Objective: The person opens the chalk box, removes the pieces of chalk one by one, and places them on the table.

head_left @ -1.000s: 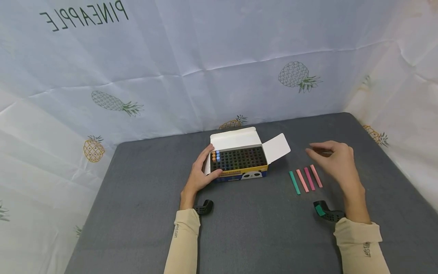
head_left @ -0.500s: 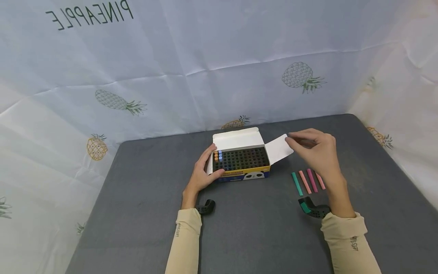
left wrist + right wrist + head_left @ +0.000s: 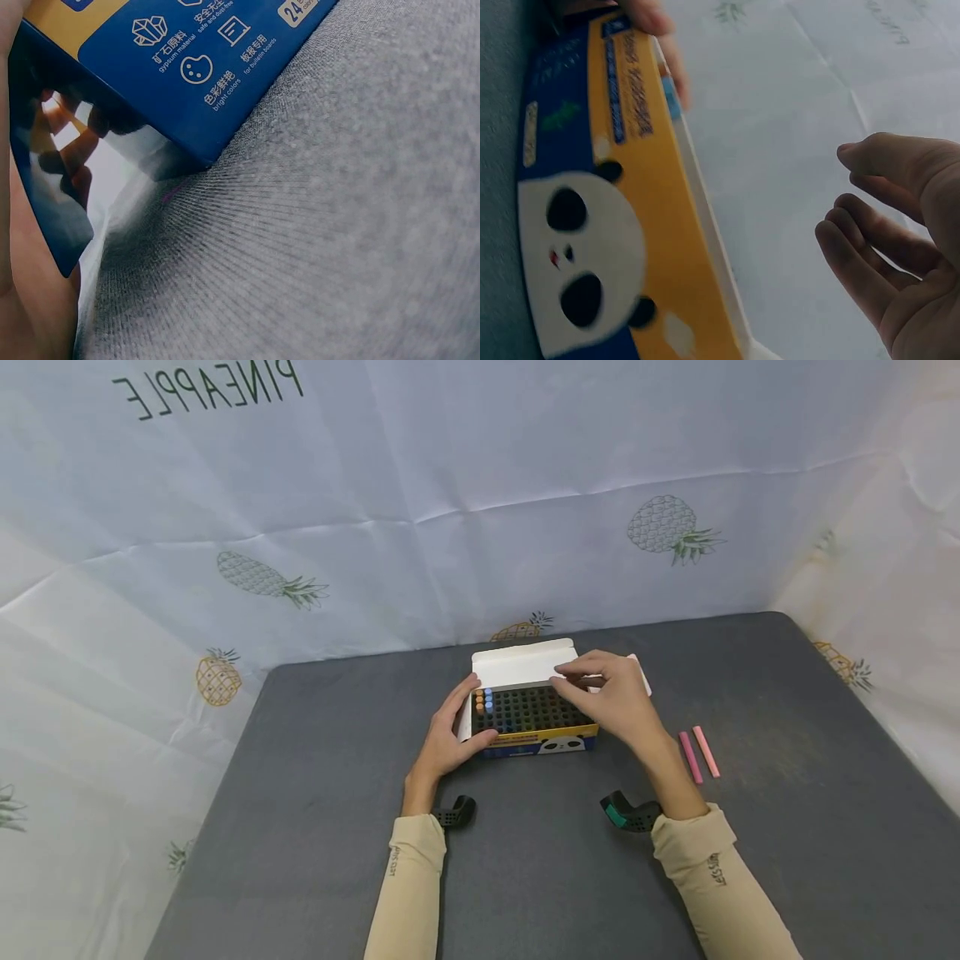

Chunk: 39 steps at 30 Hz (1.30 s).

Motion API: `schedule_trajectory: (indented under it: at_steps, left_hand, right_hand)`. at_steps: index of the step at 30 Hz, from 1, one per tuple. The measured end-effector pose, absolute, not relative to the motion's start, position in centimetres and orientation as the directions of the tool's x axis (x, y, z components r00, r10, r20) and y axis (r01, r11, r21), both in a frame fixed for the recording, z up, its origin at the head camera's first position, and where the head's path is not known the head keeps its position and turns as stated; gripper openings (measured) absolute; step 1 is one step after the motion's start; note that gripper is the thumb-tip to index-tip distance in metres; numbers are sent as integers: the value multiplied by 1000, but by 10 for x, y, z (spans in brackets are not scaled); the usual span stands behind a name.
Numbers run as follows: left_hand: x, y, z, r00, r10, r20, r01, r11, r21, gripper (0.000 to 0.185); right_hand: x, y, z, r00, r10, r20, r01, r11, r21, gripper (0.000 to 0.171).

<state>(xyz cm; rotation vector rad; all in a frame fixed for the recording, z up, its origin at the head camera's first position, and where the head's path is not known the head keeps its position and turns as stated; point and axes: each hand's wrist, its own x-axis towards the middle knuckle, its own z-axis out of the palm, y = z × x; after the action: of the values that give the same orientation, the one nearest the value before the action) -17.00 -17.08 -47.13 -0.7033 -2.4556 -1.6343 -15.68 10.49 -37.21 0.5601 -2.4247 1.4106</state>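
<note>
An open chalk box point(image 3: 536, 742) with a panda on its yellow and blue front stands mid-table; its black grid holds a few orange and blue chalks point(image 3: 483, 700) at the left end. My left hand point(image 3: 448, 737) grips the box's left end, thumb on the front; the left wrist view shows the blue box side point(image 3: 187, 60) close up. My right hand point(image 3: 611, 702) hovers over the right part of the grid, fingers bent, tips near the thumb; whether they pinch anything is unclear. In the right wrist view the fingers point(image 3: 877, 232) curl loosely beside the box front point(image 3: 622, 225).
A pink chalk point(image 3: 688, 757) and a salmon chalk point(image 3: 706, 752) lie on the grey table point(image 3: 300, 843) to the right of my right forearm. The box's white flaps point(image 3: 525, 662) stand open at the back. A pineapple-print cloth point(image 3: 450, 485) walls the back and sides.
My right hand has moved left from above the loose chalks to over the box. Its forearm now hides two of the loose chalks. The left hand has kept its grip.
</note>
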Motion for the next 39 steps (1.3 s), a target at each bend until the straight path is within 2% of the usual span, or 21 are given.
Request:
schedule_trajectory:
  at_steps: [3, 9, 18, 28, 36, 39]
  left_hand:
    - [-176, -173, -484, -886, 311, 344, 437, 309, 845, 84]
    - [-176, -174, -485, -884, 307, 352, 441, 297, 847, 84]
    - [-175, -175, -485, -874, 315, 371, 464, 310, 830, 95]
    - [-174, -174, -481, -873, 317, 369, 460, 289, 839, 87]
    - [-156, -169, -444, -877, 336, 343, 444, 295, 846, 81]
    - [-153, -169, -440, -882, 336, 332, 435, 304, 847, 80]
  right_hand:
    - [-159, 91, -378, -872, -244, 425, -490, 414, -767, 19]
    - [-165, 66, -391, -831, -341, 439, -550, 389, -740, 14]
    - [-171, 37, -404, -817, -405, 410, -565, 426, -707, 13]
    - [-171, 24, -407, -879, -362, 311, -471, 554, -687, 17]
    - [-172, 18, -407, -898, -336, 286, -439, 618, -652, 18]
    - [-172, 16, -407, -901, -336, 276, -432, 627, -648, 17]
